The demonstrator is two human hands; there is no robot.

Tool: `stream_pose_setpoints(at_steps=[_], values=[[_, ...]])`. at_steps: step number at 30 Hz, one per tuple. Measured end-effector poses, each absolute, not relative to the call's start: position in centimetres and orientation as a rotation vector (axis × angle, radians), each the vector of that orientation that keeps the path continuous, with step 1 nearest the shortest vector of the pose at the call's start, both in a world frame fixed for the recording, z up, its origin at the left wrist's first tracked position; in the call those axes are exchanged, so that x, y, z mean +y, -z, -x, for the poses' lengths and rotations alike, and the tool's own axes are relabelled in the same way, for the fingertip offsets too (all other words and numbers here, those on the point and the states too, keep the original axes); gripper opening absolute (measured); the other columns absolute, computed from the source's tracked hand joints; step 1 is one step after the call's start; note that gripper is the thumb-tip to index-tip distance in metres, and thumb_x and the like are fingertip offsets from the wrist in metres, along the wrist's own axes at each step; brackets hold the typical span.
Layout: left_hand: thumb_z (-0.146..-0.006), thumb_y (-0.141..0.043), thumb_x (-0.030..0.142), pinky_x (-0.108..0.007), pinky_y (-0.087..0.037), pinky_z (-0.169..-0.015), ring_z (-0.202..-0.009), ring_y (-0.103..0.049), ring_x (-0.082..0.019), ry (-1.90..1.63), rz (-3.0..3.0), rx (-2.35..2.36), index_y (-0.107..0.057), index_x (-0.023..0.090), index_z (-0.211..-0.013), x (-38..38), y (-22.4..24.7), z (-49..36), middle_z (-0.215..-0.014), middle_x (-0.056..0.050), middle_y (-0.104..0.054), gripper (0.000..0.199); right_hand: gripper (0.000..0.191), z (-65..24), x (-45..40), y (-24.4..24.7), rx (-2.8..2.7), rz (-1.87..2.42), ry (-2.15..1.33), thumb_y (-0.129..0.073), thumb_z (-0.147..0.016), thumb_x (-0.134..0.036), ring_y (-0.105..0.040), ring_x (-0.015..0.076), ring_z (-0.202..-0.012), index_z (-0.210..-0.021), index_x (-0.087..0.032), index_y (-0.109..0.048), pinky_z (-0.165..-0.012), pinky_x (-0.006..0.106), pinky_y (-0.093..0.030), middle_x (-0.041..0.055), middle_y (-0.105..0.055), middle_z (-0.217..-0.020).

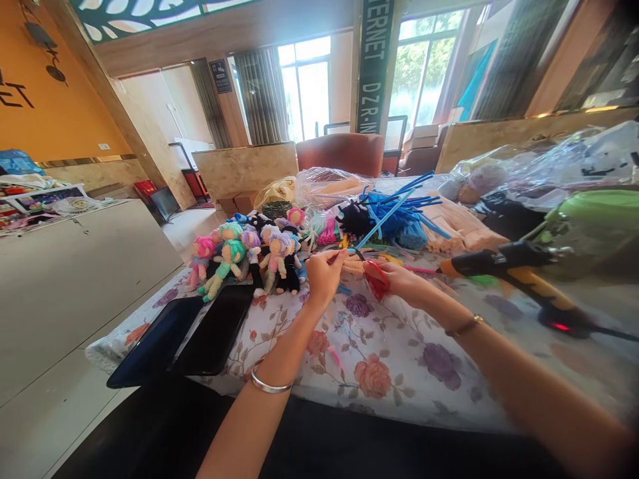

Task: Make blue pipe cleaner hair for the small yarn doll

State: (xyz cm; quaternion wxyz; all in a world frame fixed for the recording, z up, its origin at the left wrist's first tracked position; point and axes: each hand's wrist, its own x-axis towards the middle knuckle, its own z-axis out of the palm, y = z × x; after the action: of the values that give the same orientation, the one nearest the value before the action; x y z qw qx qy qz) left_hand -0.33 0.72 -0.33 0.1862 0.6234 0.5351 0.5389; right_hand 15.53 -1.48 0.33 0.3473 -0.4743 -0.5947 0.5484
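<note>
My left hand (324, 274) is closed in a pinch over the flowered table, on a light blue pipe cleaner (380, 223) that slants up and to the right. In my right hand (407, 285) are scissors with red handles (377, 281). Their dark blades point toward my left fingertips and lie close to the pipe cleaner; whether they touch it I cannot tell. Just beyond both hands lies a bundle of blue pipe cleaners (399, 216), with a black bundle (353, 218) beside it. Several small fuzzy dolls (232, 256) with coloured hair stand left of my left hand.
Two dark flat trays or tablets (217, 332) lie at the table's left front. A yellow-and-black glue gun (519, 273) with a red light rests at the right, near a green bag or bin (599, 223). Peach pipe cleaners (459, 223) and clear plastic wrapping (544, 159) are at the back.
</note>
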Motion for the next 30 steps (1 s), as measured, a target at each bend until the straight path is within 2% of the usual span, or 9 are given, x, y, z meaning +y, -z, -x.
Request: stream_pose_setpoints(at_steps=[6, 19, 22, 25, 30], values=[[-0.08, -0.059, 0.035, -0.026, -0.047, -0.072, -0.073, -0.066, -0.016, -1.568, -1.782, 1.464, -0.076, 0.018, -0.083, 0.4, 0.3, 0.1, -0.082, -0.006, -0.075, 0.025, 0.068, -15.9, -1.7, -0.9, -1.608, 1.278, -1.339, -0.063, -0.048, -0.081, -0.04, 0.0081, -0.046, -0.061, -0.018, -0.042, -0.044, 0.024, -0.026, -0.0033, -0.043, -0.05], [-0.08, -0.06, 0.033, -0.026, -0.046, -0.072, -0.071, -0.065, -0.016, -1.534, -1.77, 1.491, -0.076, 0.016, -0.08, -0.3, -0.2, -0.1, -0.076, -0.006, -0.074, 0.024, 0.064, -16.5, -1.1, 0.0, -1.596, 1.284, -1.406, -0.063, -0.055, -0.078, -0.04, 0.008, -0.046, -0.06, -0.018, -0.042, -0.046, 0.023, -0.028, -0.0026, -0.043, -0.051], [-0.081, -0.059, 0.033, -0.026, -0.046, -0.071, -0.07, -0.065, -0.015, -1.518, -1.764, 1.478, -0.076, 0.017, -0.081, -0.3, -0.1, -0.1, -0.076, -0.005, -0.074, 0.024, 0.061, -17.0, -0.9, 0.2, -1.545, 1.29, -1.476, -0.067, -0.056, -0.074, -0.041, 0.0083, -0.047, -0.066, -0.016, -0.049, -0.046, 0.023, -0.03, -0.0024, -0.046, -0.053], [-0.081, -0.059, 0.033, -0.027, -0.046, -0.072, -0.072, -0.065, -0.016, -1.503, -1.779, 1.452, -0.076, 0.017, -0.083, -0.3, 0.0, -0.3, -0.08, -0.006, -0.074, 0.024, 0.051, -18.0, -0.8, 0.3, -1.481, 1.257, -1.6, -0.072, -0.061, -0.062, -0.044, 0.0087, -0.049, -0.071, -0.014, -0.056, -0.05, 0.024, -0.036, -0.0003, -0.051, -0.058], [-0.081, -0.059, 0.033, -0.028, -0.046, -0.074, -0.075, -0.065, -0.017, -1.46, -1.848, 1.427, -0.076, 0.019, -0.084, -0.6, 0.1, -0.6, -0.08, -0.006, -0.075, 0.022, 0.02, -19.4, -0.8, -0.5, -1.372, 1.296, -1.785, -0.074, -0.067, -0.026, -0.051, 0.0108, -0.052, -0.064, -0.01, -0.063, -0.053, 0.025, -0.041, 0.0061, -0.059, -0.061]])
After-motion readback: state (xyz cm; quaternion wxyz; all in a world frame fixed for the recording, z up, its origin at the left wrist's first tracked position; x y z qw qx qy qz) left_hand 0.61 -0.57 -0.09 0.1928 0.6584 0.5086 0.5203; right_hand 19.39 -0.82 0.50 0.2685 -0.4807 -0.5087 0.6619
